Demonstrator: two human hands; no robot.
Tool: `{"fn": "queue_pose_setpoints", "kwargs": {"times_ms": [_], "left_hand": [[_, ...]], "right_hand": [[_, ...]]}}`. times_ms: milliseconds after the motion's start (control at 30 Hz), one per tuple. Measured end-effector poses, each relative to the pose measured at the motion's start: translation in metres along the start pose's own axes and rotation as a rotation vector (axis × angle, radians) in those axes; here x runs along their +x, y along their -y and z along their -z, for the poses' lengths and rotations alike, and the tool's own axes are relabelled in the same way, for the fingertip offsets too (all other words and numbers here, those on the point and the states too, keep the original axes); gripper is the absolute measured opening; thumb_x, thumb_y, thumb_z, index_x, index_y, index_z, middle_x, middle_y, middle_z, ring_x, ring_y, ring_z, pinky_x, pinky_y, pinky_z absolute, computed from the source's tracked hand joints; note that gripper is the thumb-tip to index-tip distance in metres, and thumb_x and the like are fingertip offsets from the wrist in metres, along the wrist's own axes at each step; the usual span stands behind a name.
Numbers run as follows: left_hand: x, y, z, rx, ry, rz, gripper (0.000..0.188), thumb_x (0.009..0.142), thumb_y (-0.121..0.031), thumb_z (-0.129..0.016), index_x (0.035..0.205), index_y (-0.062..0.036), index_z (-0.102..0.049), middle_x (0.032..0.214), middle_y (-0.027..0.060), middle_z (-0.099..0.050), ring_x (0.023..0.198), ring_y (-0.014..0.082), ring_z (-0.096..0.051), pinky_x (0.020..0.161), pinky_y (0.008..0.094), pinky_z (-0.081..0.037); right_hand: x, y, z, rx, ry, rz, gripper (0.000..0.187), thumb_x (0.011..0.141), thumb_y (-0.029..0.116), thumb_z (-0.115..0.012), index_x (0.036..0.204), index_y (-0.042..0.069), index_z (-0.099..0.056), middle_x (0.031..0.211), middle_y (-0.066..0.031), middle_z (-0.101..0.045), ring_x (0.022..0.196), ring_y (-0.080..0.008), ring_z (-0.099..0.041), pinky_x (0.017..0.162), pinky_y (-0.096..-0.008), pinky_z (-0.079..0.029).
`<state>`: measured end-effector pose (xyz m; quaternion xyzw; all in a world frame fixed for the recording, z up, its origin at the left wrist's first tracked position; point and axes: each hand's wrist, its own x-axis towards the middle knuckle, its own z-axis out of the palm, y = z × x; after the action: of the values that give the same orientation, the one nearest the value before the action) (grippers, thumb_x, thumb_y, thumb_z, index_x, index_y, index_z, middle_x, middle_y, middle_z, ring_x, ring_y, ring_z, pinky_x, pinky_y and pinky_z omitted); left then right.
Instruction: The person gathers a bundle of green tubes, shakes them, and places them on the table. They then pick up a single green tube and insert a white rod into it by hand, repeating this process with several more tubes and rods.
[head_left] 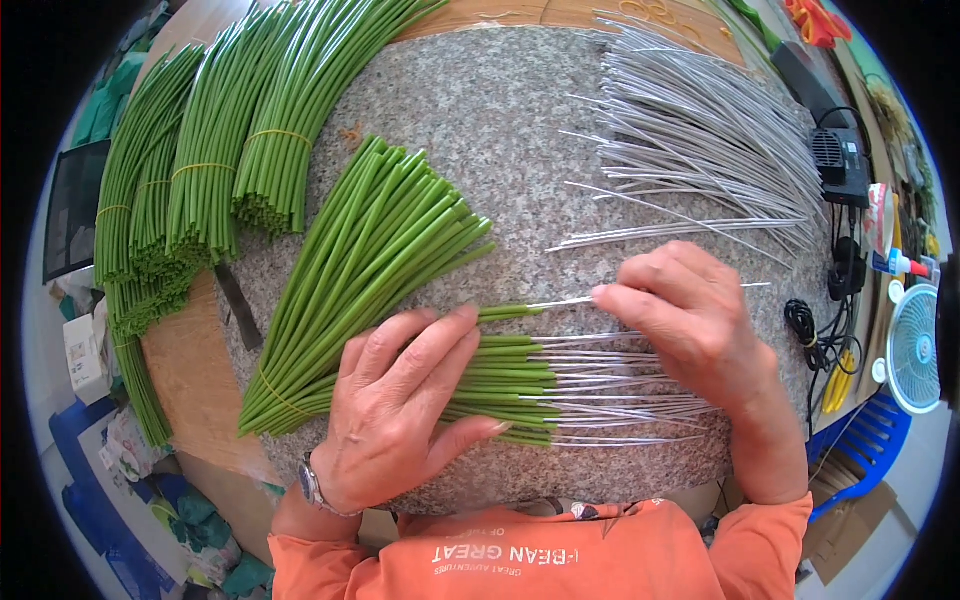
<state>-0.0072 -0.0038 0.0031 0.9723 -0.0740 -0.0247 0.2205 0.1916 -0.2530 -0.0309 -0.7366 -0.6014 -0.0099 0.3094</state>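
Note:
My left hand [395, 405], wearing a wristwatch [316, 487], lies with its fingers stretched out over a fanned bunch of green plastic stems [350, 265]. Its fingertips rest beside one green stem [509, 312], whose tip meets a thin silvery wire. My right hand [690, 310] pinches that wire [560, 301] between thumb and forefinger; the wire's far end sticks out past the hand to the right. Below, a row of green stems [500, 380] has silvery wires [620, 410] coming out of the ends. What is under my left palm is hidden.
Several banded green stem bundles [215, 150] lie at the far left. A pile of loose silvery wires [700, 140] spreads at the far right of the speckled stone slab [470, 90]. Along the right edge are a black adapter [842, 165], cables, yellow-handled scissors [840, 380] and a small fan [912, 345].

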Motion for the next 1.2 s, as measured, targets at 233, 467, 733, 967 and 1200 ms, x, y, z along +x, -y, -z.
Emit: {"fn": "queue_pose_setpoints", "kwargs": {"times_ms": [233,467,733,967,1200], "left_hand": [[-0.001,-0.001,0.002,0.015,0.012,0.0,0.076,0.087,-0.054,-0.081,0.134,0.0046,-0.072,0.146,0.0123,-0.068,0.128,0.0335,-0.061,0.11,0.0476,-0.047],[-0.002,0.002,0.003,-0.048,-0.008,-0.051,0.069,0.084,-0.044,-0.084,0.134,0.0022,-0.071,0.143,0.0091,-0.066,0.122,0.0315,-0.062,0.104,0.0462,-0.048],[-0.004,0.004,0.009,-0.103,0.006,-0.072,0.065,0.082,-0.037,-0.087,0.134,0.0,-0.071,0.136,0.0118,-0.069,0.115,0.0343,-0.065,0.098,0.0476,-0.054],[-0.002,0.005,0.005,-0.058,-0.076,0.014,0.074,0.083,-0.034,-0.09,0.142,0.0033,-0.066,0.154,0.0241,-0.058,0.133,0.043,-0.059,0.113,0.0515,-0.05],[-0.001,-0.001,0.001,0.057,-0.058,0.059,0.078,0.084,-0.041,-0.088,0.145,0.0023,-0.065,0.162,0.0264,-0.051,0.138,0.0445,-0.052,0.116,0.0527,-0.045]], "right_hand": [[0.002,0.012,-0.013,0.011,0.029,-0.029,0.023,0.083,0.013,-0.072,0.106,0.007,-0.075,0.096,-0.0037,-0.067,0.089,-0.0232,-0.066,0.081,-0.0381,-0.053],[-0.001,0.035,-0.011,0.048,0.149,-0.067,0.033,0.083,0.008,-0.074,0.116,0.006,-0.078,0.097,-0.0046,-0.068,0.083,-0.0223,-0.065,0.075,-0.0376,-0.052],[-0.006,-0.004,0.024,-0.28,-0.064,-0.274,0.037,0.086,0.005,-0.081,0.123,0.006,-0.075,0.114,-0.0113,-0.072,0.107,-0.0318,-0.068,0.093,-0.0446,-0.054],[-0.011,-0.019,0.025,-0.308,0.023,-0.214,0.023,0.086,0.001,-0.078,0.105,0.008,-0.066,0.103,-0.0069,-0.066,0.102,-0.0285,-0.064,0.09,-0.0431,-0.046],[-0.017,-0.021,0.019,-0.239,-0.021,-0.181,0.026,0.082,-0.007,-0.071,0.1,0.007,-0.059,0.099,-0.011,-0.064,0.094,-0.0318,-0.064,0.086,-0.0432,-0.049]]}}
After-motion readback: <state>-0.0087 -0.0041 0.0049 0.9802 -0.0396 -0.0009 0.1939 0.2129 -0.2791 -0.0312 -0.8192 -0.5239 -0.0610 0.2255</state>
